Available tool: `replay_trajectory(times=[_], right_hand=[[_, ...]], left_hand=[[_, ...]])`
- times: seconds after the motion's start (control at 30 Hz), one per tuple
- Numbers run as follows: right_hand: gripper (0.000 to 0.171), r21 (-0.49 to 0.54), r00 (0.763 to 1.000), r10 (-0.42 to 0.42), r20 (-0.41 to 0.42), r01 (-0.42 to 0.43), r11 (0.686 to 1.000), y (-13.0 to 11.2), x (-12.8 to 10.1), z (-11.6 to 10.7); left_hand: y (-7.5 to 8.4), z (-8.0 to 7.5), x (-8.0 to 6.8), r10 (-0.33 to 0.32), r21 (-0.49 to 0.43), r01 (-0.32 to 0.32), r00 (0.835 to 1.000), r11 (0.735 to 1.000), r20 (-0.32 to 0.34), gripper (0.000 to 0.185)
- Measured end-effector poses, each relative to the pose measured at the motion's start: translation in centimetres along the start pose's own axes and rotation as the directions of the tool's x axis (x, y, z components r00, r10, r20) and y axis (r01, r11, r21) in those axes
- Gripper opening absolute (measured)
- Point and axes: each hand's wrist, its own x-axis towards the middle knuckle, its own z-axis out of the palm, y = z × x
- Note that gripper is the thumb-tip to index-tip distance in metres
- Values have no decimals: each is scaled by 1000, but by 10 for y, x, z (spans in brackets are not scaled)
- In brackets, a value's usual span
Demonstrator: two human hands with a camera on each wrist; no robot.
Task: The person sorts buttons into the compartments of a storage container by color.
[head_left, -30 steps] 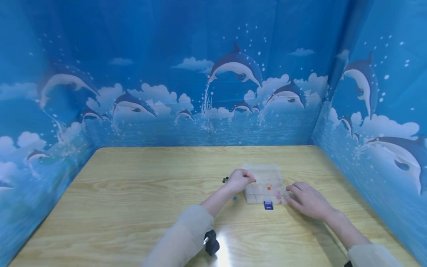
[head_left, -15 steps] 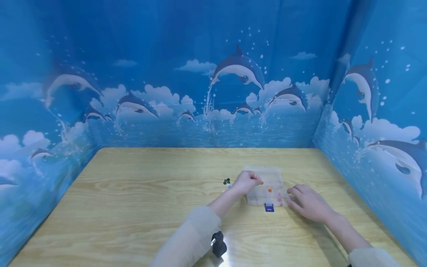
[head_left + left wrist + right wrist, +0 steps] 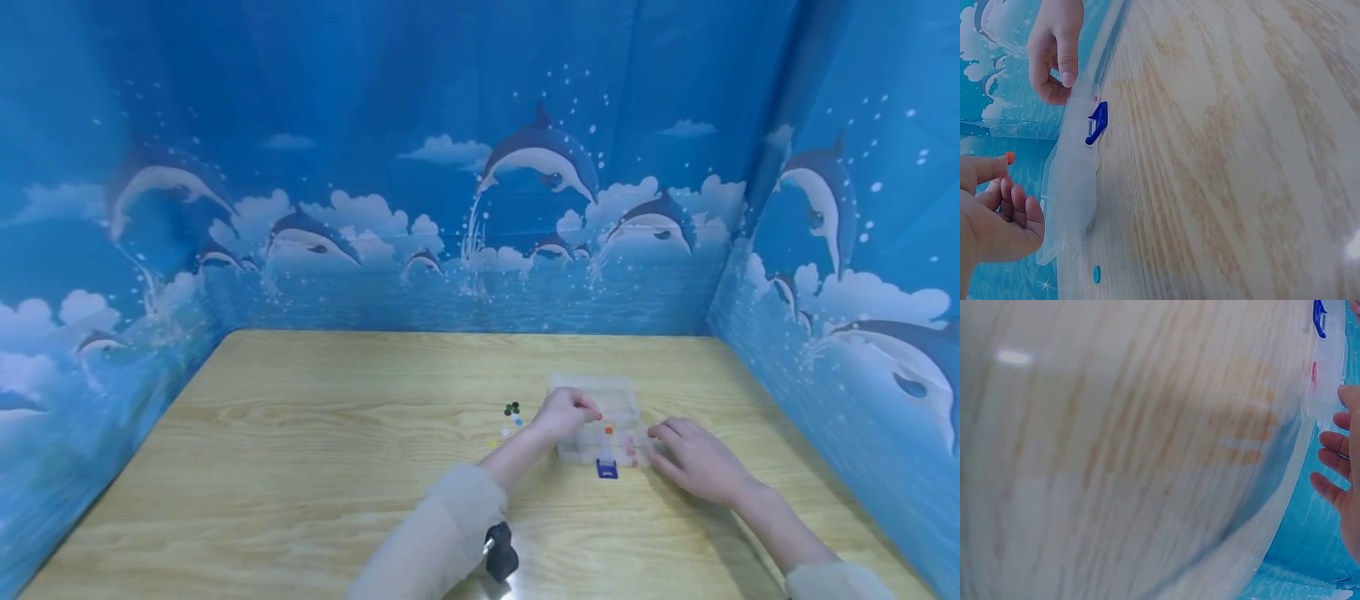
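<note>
My left hand [image 3: 562, 414] pinches a small orange button [image 3: 1010, 158] between thumb and forefinger, held above the clear plastic compartment box [image 3: 611, 388]. The box lies with its lid folded back, and a blue latch [image 3: 607, 469] sticks out at the front. Inside it are another orange button [image 3: 608, 431] and several pink buttons [image 3: 632, 452] on the right. My right hand [image 3: 697, 460] is by the box's right edge, fingers loosely bent and holding nothing. Whether its fingertips touch the box I cannot tell.
Left of the box lie loose buttons: a dark green and black cluster [image 3: 512, 409], a blue button [image 3: 519, 422], a white button [image 3: 506, 432] and a yellow button [image 3: 492, 443]. A dolphin-print curtain [image 3: 360, 167] encloses the back and sides of the wooden table [image 3: 315, 433].
My left hand has moved right over the box, still pinching the orange button. Loose buttons behind its wrist have come into sight. My right hand stays by the box's right edge.
</note>
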Motion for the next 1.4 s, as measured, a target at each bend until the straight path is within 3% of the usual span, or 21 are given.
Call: replay_trajectory(times=[0.5,0.9,1.4], right_hand=[[31,-2,1000,-15,-16,15,1000,1,0,1],[32,5,1000,1,-3,-1,1000,0,0,0],[33,1,1000,-1,-6,1,1000,2,0,1]], left_hand=[[0,18,5,26,33,-26,999,999,-24,3],[0,28,10,-33,33,36,996,999,-83,7],[0,35,15,-108,42,113,989,993,-105,11]])
